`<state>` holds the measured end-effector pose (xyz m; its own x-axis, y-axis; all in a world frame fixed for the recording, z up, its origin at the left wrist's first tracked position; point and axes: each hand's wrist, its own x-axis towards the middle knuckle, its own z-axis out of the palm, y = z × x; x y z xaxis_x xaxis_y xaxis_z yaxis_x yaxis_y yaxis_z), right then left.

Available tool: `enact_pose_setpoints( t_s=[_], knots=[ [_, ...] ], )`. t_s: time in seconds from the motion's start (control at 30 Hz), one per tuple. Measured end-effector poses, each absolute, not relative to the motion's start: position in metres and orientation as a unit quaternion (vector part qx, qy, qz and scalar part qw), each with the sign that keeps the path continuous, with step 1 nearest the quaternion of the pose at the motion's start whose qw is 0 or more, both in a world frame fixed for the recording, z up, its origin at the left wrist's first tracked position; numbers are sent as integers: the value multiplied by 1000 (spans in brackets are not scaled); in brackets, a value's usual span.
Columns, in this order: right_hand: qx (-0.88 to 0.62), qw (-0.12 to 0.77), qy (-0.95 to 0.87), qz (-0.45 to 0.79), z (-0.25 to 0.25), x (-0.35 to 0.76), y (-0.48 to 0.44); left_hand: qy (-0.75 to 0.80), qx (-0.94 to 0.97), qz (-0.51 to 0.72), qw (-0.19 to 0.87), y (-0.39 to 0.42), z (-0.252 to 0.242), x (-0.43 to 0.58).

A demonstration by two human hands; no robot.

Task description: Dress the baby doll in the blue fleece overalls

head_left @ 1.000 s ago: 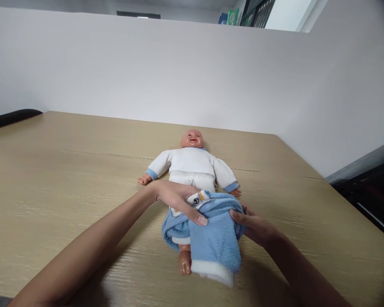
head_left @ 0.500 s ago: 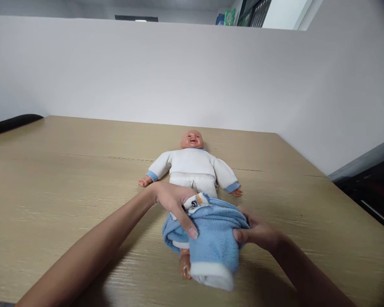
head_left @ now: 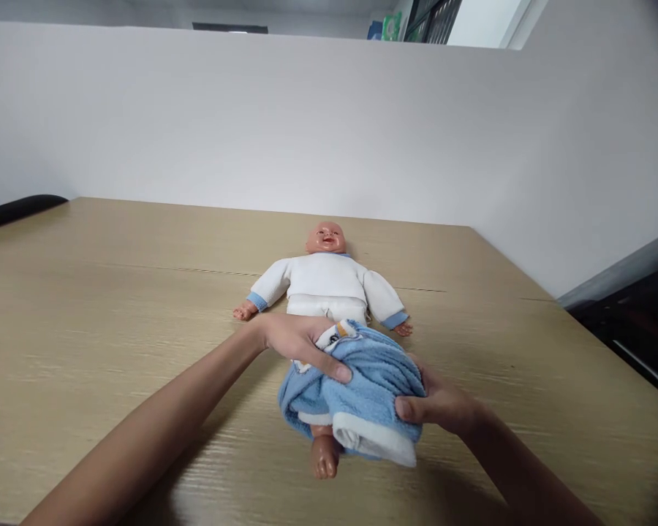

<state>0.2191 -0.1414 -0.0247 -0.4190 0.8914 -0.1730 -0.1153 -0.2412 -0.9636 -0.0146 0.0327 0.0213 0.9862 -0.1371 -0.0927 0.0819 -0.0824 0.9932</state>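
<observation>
A baby doll (head_left: 329, 276) in a white top with blue cuffs lies on its back, head at the far end. Light-blue fleecy pants (head_left: 362, 372) with white cuffs are bunched around its lower legs. One bare foot (head_left: 324, 454) pokes out of the left pant leg; the other foot is hidden inside the right one. My left hand (head_left: 307, 347) grips the waistband near a white patch, thumb on the outside and fingers tucked behind the cloth. On the right side of the pants, my right hand (head_left: 439, 398) pinches the fabric, thumb in front.
The doll lies on a wide wooden table (head_left: 115, 314) with a seam across it. A pale partition (head_left: 285, 124) rises behind the far edge. Dark objects stand beyond the table's right side (head_left: 636, 321), and a black curved edge (head_left: 22, 210) shows at the left.
The right pant leg's white cuff has lifted and swung slightly right, bunching the cloth more. More of the doll's bare foot shows. Both hands keep their grip.
</observation>
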Motion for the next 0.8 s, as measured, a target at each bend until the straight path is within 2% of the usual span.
enact_pose_setpoints(
  t_s=[0.13,0.2,0.37,0.57,0.63,0.8],
  knots=[
    [-437,440,-457,638,-40,219,-141,-68,694,-169,696,37,19,-14],
    [-436,447,-441,645,-45,216,-140,-69,689,-181,698,35,21,-13],
    [-418,441,-471,640,-37,210,-139,-32,722,-103,684,33,23,-11],
    [-340,422,-540,644,-21,201,-139,-30,729,-85,679,35,19,-11],
    [-383,431,-556,598,-20,198,-139,-18,725,-92,683,34,19,-11],
    [-474,489,-617,395,-24,197,-140,-16,717,-99,690,31,20,-9]
  ],
)
